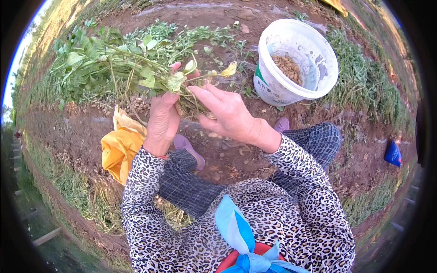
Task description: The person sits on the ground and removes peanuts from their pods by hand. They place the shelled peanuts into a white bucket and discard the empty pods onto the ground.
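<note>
My left hand (pixel 165 114) is closed around the stems of a bunch of leafy green peanut plants (pixel 112 65), whose leaves spread out to the left. At the root end, my right hand (pixel 228 114) has its fingers on the roots and lower stems; what lies between its fingertips is partly hidden. To the right of my hands stands a white plastic bucket (pixel 264 85), tilted in view, with peanuts in their shells (pixel 287 69) at its bottom.
A yellow cloth or bag (pixel 121 153) lies beside my left forearm. Loose peanuts (pixel 138 105) lie on the soil behind it. Pulled plants (pixel 365 75) are heaped right of the bucket. A blue packet (pixel 393 154) is at the far right. My purple shoes (pixel 189 152) rest on the soil.
</note>
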Demonstrator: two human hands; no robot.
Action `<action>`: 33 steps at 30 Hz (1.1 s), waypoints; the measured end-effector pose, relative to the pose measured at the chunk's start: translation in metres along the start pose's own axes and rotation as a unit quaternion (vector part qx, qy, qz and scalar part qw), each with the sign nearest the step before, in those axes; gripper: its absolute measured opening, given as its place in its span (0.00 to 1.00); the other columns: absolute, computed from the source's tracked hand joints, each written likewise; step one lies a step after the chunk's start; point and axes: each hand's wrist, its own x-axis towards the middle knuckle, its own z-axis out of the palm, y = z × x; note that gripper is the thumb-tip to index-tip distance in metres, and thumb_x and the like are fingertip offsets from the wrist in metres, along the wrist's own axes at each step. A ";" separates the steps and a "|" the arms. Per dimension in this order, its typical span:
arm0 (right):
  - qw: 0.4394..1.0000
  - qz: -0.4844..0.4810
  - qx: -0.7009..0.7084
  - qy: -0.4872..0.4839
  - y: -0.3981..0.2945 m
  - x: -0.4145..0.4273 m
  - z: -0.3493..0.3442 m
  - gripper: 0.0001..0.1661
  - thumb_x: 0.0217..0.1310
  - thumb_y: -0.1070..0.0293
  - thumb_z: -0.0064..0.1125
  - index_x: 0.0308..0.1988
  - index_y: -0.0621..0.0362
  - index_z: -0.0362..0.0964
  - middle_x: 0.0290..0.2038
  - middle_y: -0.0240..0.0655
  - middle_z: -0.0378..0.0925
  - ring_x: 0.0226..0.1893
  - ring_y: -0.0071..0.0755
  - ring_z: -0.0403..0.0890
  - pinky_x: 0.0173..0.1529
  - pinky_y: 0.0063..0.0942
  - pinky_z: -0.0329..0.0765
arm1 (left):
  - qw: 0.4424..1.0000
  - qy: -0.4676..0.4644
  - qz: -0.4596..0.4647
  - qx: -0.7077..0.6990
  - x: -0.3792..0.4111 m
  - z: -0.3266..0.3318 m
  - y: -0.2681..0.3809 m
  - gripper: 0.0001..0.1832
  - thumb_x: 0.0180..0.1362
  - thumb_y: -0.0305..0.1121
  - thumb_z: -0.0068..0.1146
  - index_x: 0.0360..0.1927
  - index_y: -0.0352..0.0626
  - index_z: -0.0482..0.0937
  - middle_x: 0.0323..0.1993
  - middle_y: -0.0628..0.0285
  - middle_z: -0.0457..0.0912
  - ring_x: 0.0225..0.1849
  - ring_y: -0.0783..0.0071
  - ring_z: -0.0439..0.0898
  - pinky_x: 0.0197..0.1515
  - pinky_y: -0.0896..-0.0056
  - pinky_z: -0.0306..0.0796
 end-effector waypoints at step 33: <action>0.923 0.204 -0.115 -0.304 0.265 -0.168 0.239 0.17 0.41 0.80 0.53 0.37 0.58 0.70 0.42 0.41 0.68 0.45 0.44 0.70 0.46 0.39 0.73 | 0.949 0.275 -0.003 -0.155 -0.023 -0.059 0.003 0.17 0.51 0.34 0.51 0.44 0.37 0.67 0.20 0.72 0.58 0.21 0.83 0.55 0.25 0.81 0.54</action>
